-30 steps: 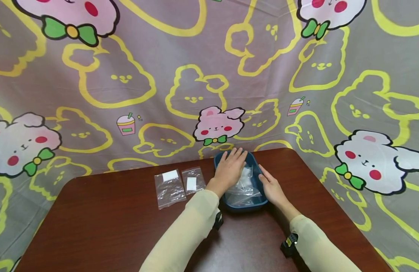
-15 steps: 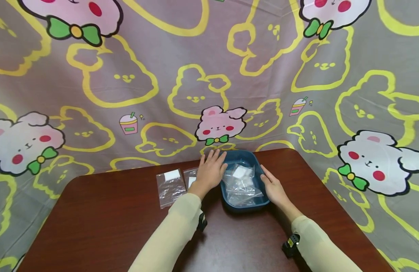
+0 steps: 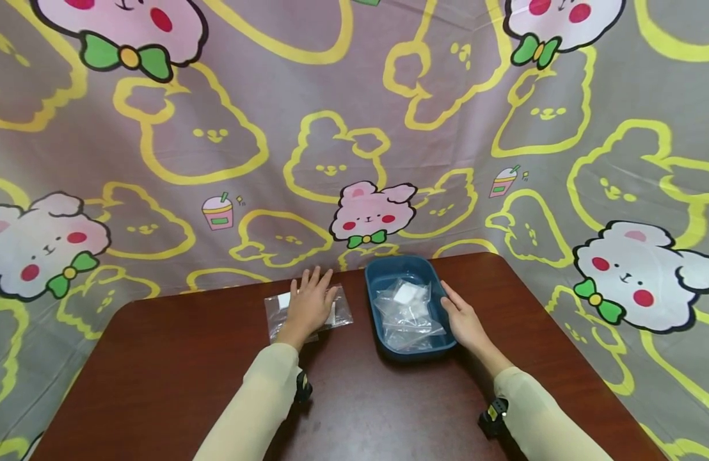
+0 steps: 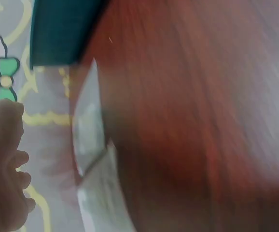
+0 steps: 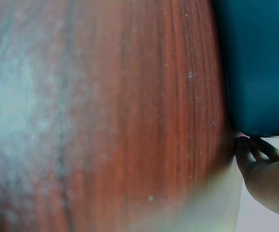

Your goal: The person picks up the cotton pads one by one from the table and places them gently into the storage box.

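My left hand point(image 3: 310, 308) lies with straight, spread fingers over two clear zip bags, which it partly hides. One zip bag point(image 3: 274, 314) shows a white label on the left; the other zip bag point(image 3: 344, 312) shows at the right. Blurred, the same bags lie beside the left hand point(image 4: 4, 164) in the left wrist view. A deep blue plastic bin point(image 3: 377, 266) stands to the right, holding several clear bags point(image 3: 411, 314) with white pieces. My right hand point(image 3: 464, 323) holds the bin's right side, thumb at the rim and fingers along the outer wall.
Everything stands on a brown wooden table point(image 3: 187, 365) with rounded back corners. A patterned cloth point(image 3: 245, 128) hangs behind and along the right side, close to the table's edges. Small dark cameras point(image 3: 493, 417) are strapped at both wrists.
My left hand has moved left from above the bin, past its rim, to over the two bags. The right one tucked under it has shifted slightly. My right hand stays at the bin.
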Tool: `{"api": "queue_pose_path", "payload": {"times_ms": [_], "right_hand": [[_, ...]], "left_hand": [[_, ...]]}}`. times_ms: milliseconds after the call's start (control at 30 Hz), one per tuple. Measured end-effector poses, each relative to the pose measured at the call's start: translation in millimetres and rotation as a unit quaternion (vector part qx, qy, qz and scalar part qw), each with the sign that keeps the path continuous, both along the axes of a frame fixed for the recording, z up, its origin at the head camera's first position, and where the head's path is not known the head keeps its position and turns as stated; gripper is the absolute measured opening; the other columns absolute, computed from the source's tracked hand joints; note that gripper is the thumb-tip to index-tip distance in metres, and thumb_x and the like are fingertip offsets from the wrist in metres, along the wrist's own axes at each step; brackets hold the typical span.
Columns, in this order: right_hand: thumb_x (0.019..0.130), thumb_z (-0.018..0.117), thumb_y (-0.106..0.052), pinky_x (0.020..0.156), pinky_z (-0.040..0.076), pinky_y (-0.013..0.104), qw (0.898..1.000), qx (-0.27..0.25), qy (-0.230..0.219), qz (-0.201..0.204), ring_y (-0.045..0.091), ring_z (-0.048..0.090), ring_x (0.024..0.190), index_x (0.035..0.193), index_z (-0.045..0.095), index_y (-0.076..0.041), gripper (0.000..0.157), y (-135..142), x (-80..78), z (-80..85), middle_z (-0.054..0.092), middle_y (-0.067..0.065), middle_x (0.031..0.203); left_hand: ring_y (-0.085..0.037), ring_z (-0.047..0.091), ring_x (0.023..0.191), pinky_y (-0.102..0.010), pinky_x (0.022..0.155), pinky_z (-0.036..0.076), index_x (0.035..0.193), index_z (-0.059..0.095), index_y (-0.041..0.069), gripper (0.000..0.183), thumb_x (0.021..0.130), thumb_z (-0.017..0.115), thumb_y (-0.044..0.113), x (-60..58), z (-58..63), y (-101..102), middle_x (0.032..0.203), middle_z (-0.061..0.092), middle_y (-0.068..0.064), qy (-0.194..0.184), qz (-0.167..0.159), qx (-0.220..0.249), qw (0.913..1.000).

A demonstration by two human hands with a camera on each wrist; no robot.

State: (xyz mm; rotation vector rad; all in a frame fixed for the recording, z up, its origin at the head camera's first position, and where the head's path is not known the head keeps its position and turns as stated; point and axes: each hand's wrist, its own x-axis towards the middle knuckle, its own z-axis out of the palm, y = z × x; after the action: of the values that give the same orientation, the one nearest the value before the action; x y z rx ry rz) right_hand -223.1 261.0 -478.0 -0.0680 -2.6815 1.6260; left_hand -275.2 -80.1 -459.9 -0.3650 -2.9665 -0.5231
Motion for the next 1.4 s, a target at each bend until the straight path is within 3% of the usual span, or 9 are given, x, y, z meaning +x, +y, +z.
{"api": "queue_pose_path", "payload": {"times_ms": [333,533,900,1100,1400], "right_hand": [[0.111,0.037,-0.029,0.120,0.018,0.055,1.000,0.000,-0.005,-0.003,0.033,0.021,0.150,0.160,0.028,-0.018,0.052,-0.2,2.1,-2.4,0.027,0.010,0.164],[0.111,0.038,-0.030,0.120,0.018,0.055,1.000,0.000,0.001,-0.003,0.034,0.021,0.150,0.160,0.029,-0.017,0.052,0.8,3.0,0.5,0.027,0.011,0.163],[0.111,0.037,-0.030,0.120,0.018,0.055,1.000,-0.005,-0.005,-0.009,0.032,0.021,0.151,0.161,0.028,-0.019,0.052,0.8,0.9,-0.7,0.026,0.009,0.164],[0.111,0.037,-0.030,0.120,0.017,0.055,1.000,-0.005,-0.007,-0.008,0.033,0.020,0.151,0.161,0.028,-0.019,0.052,0.2,-0.3,-1.9,0.026,0.009,0.164],[0.111,0.037,-0.033,0.120,0.017,0.056,1.000,-0.005,-0.010,-0.004,0.033,0.020,0.151,0.161,0.027,-0.023,0.052,-0.4,-1.7,-2.2,0.025,0.009,0.165]], "left_hand": [[-0.046,0.017,0.149,-0.067,0.117,0.010,0.157,0.036,0.009,0.059,0.107,0.046,0.039,12.1,-19.3,-44.9,0.162,0.025,-0.023,-0.013,0.016,0.021,0.9996],[-0.045,0.012,0.150,-0.066,0.118,0.007,0.158,0.032,0.009,0.062,0.106,0.046,0.040,12.7,-27.8,-62.0,0.163,0.021,-0.024,-0.033,0.037,0.018,0.9986],[-0.047,0.011,0.149,-0.063,0.119,0.009,0.158,0.031,0.009,0.067,0.104,0.050,0.043,14.2,-39.2,-72.2,0.163,0.018,-0.026,-0.038,0.028,0.016,0.9988],[-0.047,0.006,0.150,-0.060,0.120,0.006,0.159,0.029,0.010,0.065,0.106,0.047,0.042,15.5,-48.5,-76.3,0.164,0.013,-0.026,-0.061,0.021,0.014,0.9978],[-0.045,0.004,0.151,-0.058,0.121,0.003,0.160,0.025,0.010,0.064,0.107,0.043,0.042,14.2,-56.3,-79.5,0.165,0.008,-0.024,-0.063,0.019,0.014,0.9978]]}}
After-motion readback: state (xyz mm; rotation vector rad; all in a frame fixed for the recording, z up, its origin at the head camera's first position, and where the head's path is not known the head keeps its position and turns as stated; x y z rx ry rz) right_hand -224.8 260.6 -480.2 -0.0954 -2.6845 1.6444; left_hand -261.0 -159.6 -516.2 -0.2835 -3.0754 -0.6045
